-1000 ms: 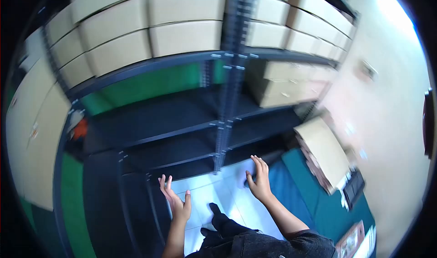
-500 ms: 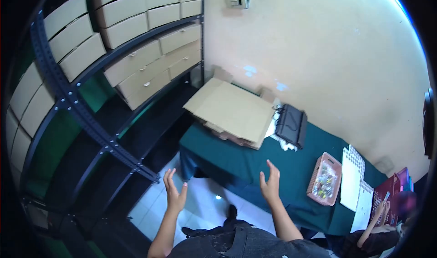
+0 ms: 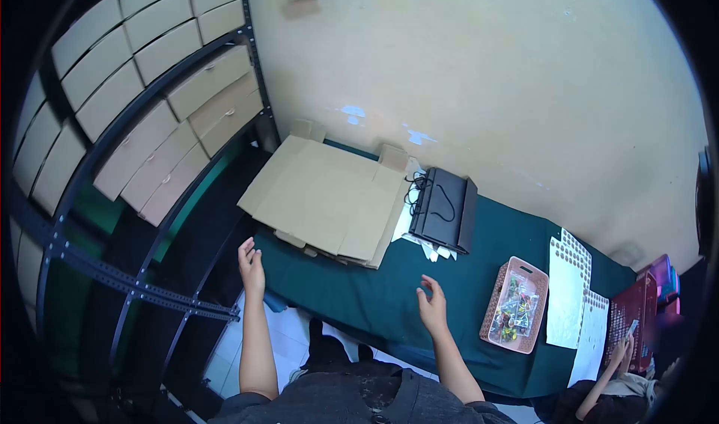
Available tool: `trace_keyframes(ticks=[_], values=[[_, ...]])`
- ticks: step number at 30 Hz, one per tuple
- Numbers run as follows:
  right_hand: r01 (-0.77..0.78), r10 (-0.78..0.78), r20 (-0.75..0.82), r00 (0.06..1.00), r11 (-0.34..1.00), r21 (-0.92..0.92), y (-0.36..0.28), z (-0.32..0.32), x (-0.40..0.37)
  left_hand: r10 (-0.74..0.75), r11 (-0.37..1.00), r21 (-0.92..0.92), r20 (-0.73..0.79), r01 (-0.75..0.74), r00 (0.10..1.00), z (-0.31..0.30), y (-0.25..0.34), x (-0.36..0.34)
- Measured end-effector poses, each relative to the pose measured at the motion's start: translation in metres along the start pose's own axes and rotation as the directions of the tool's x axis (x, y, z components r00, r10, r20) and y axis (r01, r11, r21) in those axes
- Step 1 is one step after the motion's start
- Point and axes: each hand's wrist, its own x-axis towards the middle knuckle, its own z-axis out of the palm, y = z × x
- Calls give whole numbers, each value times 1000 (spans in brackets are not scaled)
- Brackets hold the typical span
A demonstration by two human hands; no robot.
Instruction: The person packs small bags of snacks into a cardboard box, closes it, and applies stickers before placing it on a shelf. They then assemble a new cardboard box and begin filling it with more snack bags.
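Observation:
My left hand [image 3: 252,268] is raised in front of the table's left end, its fingers parted and nothing in it. Over the front part of the green tablecloth [image 3: 352,293], my right hand [image 3: 432,306] is also empty, with thumb and fingers apart. Nearest to both is a stack of flattened cardboard boxes [image 3: 322,192], lying on the table beyond my hands. Neither hand appears to touch it. Beside the stack, black paper bags [image 3: 443,208] with cord handles lie on some white paper.
A pink basket [image 3: 493,312] holds small clear packets. Sheets of round stickers [image 3: 565,293] lie right of it. A red basket [image 3: 633,304] and another person's hands [image 3: 623,349] are at far right. A metal shelf [image 3: 142,285] with cardboard boxes [image 3: 168,136] stands left.
My view has turned to the right and come nearer the table, so the cardboard sits further left. My left hand has risen toward the table's left end. Both hands stay empty.

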Motion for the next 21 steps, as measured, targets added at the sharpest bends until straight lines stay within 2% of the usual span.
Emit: trace_keyframes(ticks=[1,3,5,7,9,11,13,14,16,17,18,19,20,21], values=[[-6,6,-16,1000,1000,-5,1,8,7,-16,1000,-8,5,16,1000,2,-9,14],[-124,116,70,991,983,133,9,26,22,-15,1000,-5,2,16,1000,8,-36,47],[-149,135,90,987,976,162,20,49,40,16,971,239,-33,-8,999,9,-60,79],[-440,365,286,886,856,271,16,70,61,11,968,250,-28,-4,1000,13,-82,115],[-503,418,305,856,810,301,1,91,74,-129,913,382,-62,143,990,17,-100,146],[-615,528,317,788,696,370,-7,116,87,-194,909,358,-90,214,977,21,-130,183],[-632,559,298,774,662,402,-15,135,95,-122,962,232,-117,147,986,25,-153,214],[-620,567,251,785,707,341,-20,143,99,-125,960,238,-96,145,987,25,-162,227],[-612,580,196,791,740,278,-19,152,102,-277,941,129,-235,313,932,25,-177,248],[-555,536,144,832,805,208,-9,154,101,-279,941,131,-227,313,933,23,-177,252],[-491,481,99,871,861,132,0,158,101,-319,901,247,-182,357,930,17,-177,256],[-494,485,97,869,859,131,1,161,101,-364,846,363,-142,390,921,12,-172,258],[-448,446,42,894,887,109,-1,163,100,-289,786,511,-191,347,938,12,-165,257],[-404,406,-12,914,911,83,-2,164,98,-294,784,515,-184,347,938,12,-158,254]])
